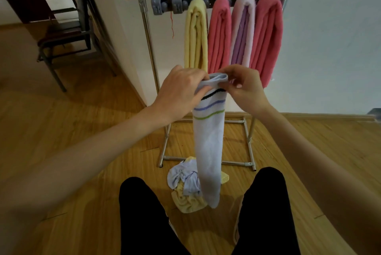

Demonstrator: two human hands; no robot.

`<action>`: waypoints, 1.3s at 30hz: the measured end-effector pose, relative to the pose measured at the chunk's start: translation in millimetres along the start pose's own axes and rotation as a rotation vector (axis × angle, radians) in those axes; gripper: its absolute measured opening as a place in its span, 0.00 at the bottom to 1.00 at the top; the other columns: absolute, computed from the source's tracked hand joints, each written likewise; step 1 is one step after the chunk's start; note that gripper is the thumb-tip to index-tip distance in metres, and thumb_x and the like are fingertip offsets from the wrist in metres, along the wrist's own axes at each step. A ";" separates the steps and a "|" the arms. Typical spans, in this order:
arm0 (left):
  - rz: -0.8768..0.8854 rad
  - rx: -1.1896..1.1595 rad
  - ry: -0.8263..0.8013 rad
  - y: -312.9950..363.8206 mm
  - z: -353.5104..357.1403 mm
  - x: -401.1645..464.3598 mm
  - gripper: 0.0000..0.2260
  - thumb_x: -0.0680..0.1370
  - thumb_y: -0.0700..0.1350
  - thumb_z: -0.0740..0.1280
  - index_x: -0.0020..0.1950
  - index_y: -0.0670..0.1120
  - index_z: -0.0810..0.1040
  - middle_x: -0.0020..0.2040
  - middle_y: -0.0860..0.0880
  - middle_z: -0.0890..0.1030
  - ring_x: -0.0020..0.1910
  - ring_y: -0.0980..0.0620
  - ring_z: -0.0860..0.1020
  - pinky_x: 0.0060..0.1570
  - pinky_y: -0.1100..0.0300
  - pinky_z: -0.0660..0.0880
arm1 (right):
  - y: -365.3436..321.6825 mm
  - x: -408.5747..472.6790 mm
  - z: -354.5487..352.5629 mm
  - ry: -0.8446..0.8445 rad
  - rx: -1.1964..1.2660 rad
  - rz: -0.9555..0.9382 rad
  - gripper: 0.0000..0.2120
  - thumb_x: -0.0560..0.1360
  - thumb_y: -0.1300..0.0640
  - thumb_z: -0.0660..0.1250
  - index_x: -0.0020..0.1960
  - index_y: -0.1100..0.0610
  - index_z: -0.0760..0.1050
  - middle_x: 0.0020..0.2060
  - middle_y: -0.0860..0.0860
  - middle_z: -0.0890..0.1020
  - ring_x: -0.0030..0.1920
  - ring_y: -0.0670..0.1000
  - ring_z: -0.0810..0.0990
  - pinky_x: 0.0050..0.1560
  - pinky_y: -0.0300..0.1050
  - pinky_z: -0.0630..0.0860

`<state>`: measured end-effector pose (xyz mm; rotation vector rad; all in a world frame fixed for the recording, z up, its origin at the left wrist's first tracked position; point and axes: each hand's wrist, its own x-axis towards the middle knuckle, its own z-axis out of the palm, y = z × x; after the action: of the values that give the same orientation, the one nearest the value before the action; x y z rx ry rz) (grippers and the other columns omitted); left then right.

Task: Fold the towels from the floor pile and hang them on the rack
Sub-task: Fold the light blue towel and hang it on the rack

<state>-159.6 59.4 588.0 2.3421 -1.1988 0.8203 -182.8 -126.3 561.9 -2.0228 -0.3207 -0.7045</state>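
Observation:
A white towel with black, blue and green stripes (209, 143) hangs folded into a long narrow strip in front of me. My left hand (179, 92) grips its top fold from the left, and my right hand (245, 87) pinches the same fold from the right. Behind it stands the metal rack (148, 34) with a grey clip bar (165, 3). On the rack hang a yellow towel (195, 36), a pink towel (219, 36), a lilac towel (242, 32) and another pink towel (268, 36). The floor pile (185, 184) of white and yellow towels lies below.
My legs in black trousers (144, 217) straddle the pile on the wooden floor. A dark metal chair (68, 34) stands at the left beside a white wall corner (115, 17). Two clips at the left end of the bar hold nothing.

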 end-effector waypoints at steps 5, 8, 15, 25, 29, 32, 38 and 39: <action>-0.008 -0.025 0.040 -0.9 -1.2 -8.0 0.12 0.76 0.44 0.69 0.58 0.44 0.76 0.51 0.49 0.81 0.50 0.51 0.77 0.53 0.62 0.65 | -2.0 -2.1 2.9 0.029 0.111 0.058 0.08 0.73 0.69 0.68 0.50 0.60 0.78 0.42 0.53 0.82 0.42 0.43 0.82 0.45 0.35 0.78; -0.136 -0.027 0.032 -4.0 17.5 -30.2 0.33 0.71 0.52 0.72 0.71 0.43 0.64 0.67 0.43 0.68 0.67 0.48 0.67 0.67 0.59 0.63 | -0.6 -4.2 8.8 0.044 0.100 0.103 0.07 0.72 0.68 0.69 0.48 0.59 0.79 0.40 0.52 0.82 0.42 0.48 0.81 0.44 0.40 0.80; -0.713 -0.533 -0.352 -17.6 105.9 -133.0 0.37 0.67 0.49 0.78 0.70 0.47 0.64 0.67 0.49 0.70 0.66 0.50 0.69 0.65 0.58 0.67 | 1.1 -16.3 27.0 0.020 0.183 0.265 0.06 0.71 0.66 0.71 0.47 0.58 0.80 0.40 0.52 0.83 0.44 0.54 0.83 0.46 0.53 0.82; -0.972 -0.766 -0.489 -31.7 157.1 -160.2 0.14 0.70 0.41 0.76 0.53 0.40 0.81 0.48 0.45 0.82 0.46 0.52 0.80 0.48 0.60 0.74 | -21.2 -11.9 19.7 0.090 0.375 0.361 0.07 0.72 0.67 0.70 0.50 0.62 0.80 0.41 0.57 0.83 0.42 0.54 0.83 0.43 0.49 0.82; -0.974 -0.831 -0.594 -26.1 172.5 -167.2 0.15 0.72 0.45 0.74 0.56 0.39 0.80 0.52 0.45 0.83 0.52 0.49 0.80 0.52 0.57 0.77 | -26.8 -9.2 8.1 0.173 0.495 0.400 0.06 0.73 0.68 0.69 0.49 0.62 0.80 0.42 0.59 0.82 0.43 0.57 0.82 0.46 0.54 0.81; -1.028 -0.833 -0.594 -20.7 179.6 -170.8 0.10 0.74 0.45 0.72 0.50 0.40 0.81 0.46 0.46 0.82 0.48 0.50 0.80 0.44 0.62 0.76 | -17.2 -14.0 3.6 0.358 0.500 0.518 0.05 0.72 0.68 0.68 0.47 0.63 0.80 0.40 0.59 0.82 0.41 0.55 0.81 0.43 0.50 0.82; -1.076 -0.772 -0.599 -35.0 166.0 -164.2 0.11 0.75 0.48 0.71 0.36 0.46 0.74 0.30 0.52 0.73 0.32 0.55 0.73 0.29 0.69 0.68 | 42.2 -51.8 2.3 0.617 0.423 0.852 0.13 0.69 0.70 0.63 0.53 0.63 0.70 0.42 0.55 0.76 0.44 0.55 0.79 0.43 0.49 0.82; -1.063 -0.742 -0.573 -39.7 161.2 -157.4 0.13 0.74 0.49 0.71 0.35 0.45 0.72 0.30 0.51 0.71 0.30 0.55 0.71 0.30 0.66 0.67 | 53.9 -60.4 5.1 0.594 0.380 0.910 0.15 0.69 0.70 0.63 0.54 0.62 0.70 0.43 0.54 0.76 0.45 0.55 0.80 0.43 0.50 0.82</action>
<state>-147.9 84.5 360.9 2.1007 -0.1643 -0.5826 -203.2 -147.1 486.2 -1.2986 0.7240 -0.5511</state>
